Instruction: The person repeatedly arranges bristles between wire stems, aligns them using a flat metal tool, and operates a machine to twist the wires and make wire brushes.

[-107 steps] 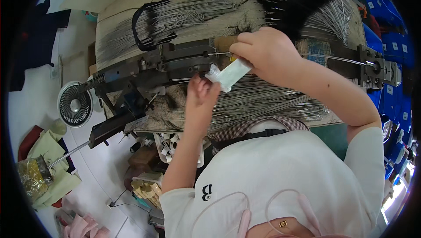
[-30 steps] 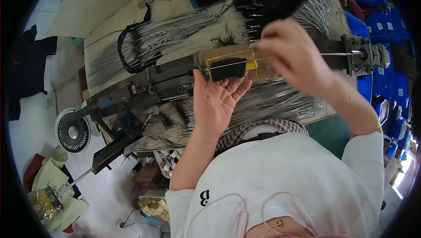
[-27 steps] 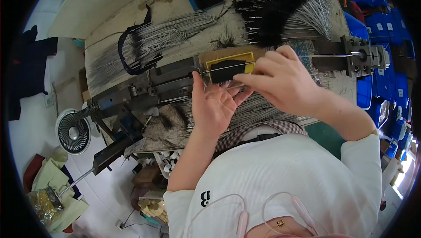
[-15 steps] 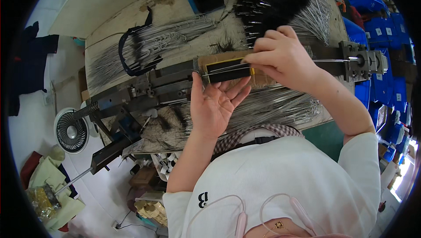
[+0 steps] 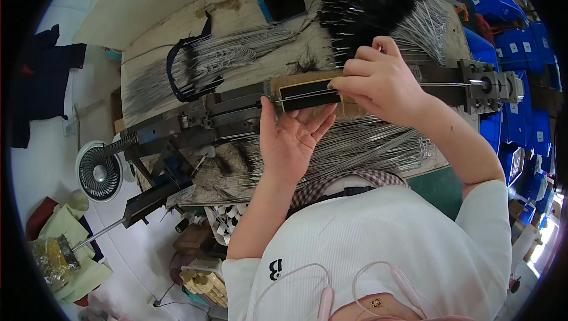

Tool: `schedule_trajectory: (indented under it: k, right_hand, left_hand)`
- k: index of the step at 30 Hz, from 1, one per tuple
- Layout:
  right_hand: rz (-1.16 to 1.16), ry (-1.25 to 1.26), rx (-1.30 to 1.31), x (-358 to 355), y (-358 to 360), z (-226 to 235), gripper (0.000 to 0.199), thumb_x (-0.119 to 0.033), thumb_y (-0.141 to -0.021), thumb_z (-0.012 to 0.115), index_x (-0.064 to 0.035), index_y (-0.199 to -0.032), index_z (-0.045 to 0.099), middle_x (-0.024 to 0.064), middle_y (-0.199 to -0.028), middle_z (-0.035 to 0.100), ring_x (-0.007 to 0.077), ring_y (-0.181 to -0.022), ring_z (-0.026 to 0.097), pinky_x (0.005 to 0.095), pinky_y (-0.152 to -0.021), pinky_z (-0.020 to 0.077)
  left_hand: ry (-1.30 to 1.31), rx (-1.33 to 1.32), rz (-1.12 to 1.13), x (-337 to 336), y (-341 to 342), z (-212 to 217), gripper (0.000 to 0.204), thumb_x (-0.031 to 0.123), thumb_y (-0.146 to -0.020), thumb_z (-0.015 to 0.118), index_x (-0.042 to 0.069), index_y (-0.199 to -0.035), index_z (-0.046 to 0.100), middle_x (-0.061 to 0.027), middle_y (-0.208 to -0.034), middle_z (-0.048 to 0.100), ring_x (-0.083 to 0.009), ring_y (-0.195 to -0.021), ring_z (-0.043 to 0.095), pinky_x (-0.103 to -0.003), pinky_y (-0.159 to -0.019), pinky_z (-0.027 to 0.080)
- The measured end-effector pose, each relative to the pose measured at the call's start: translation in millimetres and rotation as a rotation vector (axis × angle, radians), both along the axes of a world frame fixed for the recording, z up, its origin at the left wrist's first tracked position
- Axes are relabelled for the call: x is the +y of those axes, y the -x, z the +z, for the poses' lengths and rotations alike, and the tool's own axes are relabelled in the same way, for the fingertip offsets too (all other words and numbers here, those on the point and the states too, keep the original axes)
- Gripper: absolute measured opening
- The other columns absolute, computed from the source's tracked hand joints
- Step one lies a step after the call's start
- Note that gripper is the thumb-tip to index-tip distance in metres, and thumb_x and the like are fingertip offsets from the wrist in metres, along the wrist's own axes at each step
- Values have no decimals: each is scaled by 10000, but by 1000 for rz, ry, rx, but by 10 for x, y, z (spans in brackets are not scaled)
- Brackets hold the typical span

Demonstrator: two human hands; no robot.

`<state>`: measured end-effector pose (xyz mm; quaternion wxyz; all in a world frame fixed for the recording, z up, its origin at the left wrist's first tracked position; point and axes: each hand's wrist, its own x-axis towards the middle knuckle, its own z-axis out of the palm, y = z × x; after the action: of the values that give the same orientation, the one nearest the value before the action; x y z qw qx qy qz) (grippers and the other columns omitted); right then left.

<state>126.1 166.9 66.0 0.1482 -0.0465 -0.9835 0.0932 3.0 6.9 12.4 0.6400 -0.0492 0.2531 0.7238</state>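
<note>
My right hand (image 5: 381, 84) pinches a thin metal wire (image 5: 307, 95) between thumb and fingertips. The wire runs leftward over a black rectangular block (image 5: 316, 102) with a yellow edge, set on the long metal bench fixture (image 5: 236, 108). Palm up, my left hand (image 5: 290, 149) lies just in front of the block with its fingers spread toward the block's near edge. Its thumb tip is by the wire's left end; whether they touch I cannot tell. At the fixture's right end, a metal rod (image 5: 447, 85) enters a chuck-like metal head (image 5: 488, 87).
Black-bristled wire brushes (image 5: 373, 13) are heaped at the back. Looped wires (image 5: 231, 52) lie back left, with a dark strap (image 5: 173, 72) across them. Long loose wires (image 5: 367, 146) lie before the fixture. A fan (image 5: 97, 170) stands left; blue bins (image 5: 515, 46) line the right.
The view has shifted slightly. Both hands stay almost in place at the black block, the right one still pinching the wire.
</note>
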Motion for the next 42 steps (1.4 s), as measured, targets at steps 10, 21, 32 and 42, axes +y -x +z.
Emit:
schedule_trajectory:
  k: [10, 21, 32, 42]
  right_hand:
    - [-112, 56, 42, -67, -144, -157, 267, -137, -641, 683, -108, -878, 563, 24, -872, 518, 200, -896, 516, 386, -871, 337]
    - [-136, 199, 198, -157, -436, 50, 333, -39, -689, 653, -93, -1016, 624, 75, -827, 503, 228, -808, 494, 332, -763, 358]
    - [-613, 1040, -33, -130, -1566, -443, 256, -40, -860, 507, -47, -1106, 579, 56, -779, 575, 168, -770, 570, 284, -668, 453]
    - [-777, 88, -750, -79, -1529, -700, 238, -116, -677, 648, -104, -897, 557, 74, -860, 587, 285, -823, 598, 396, -696, 472]
  left_hand:
    - [93, 119, 11, 34, -59, 197, 681, 607, -866, 339, 40, -1230, 444, -103, -1162, 539, -262, -1136, 471, -380, -985, 332]
    - [173, 395, -130, 11, -82, 36, 528, 542, -894, 386, 98, -1175, 444, -28, -1150, 524, -160, -1111, 473, -302, -813, 331]
    - [205, -160, 418, -1592, 528, -409, 457, 421, -882, 488, 61, -1164, 517, -92, -1174, 553, -186, -1104, 486, -335, -846, 369]
    - [752, 343, 964, -3251, 1279, -770, 293, 351, -904, 492, 100, -768, 431, -28, -674, 479, -161, -598, 461, -279, -534, 372]
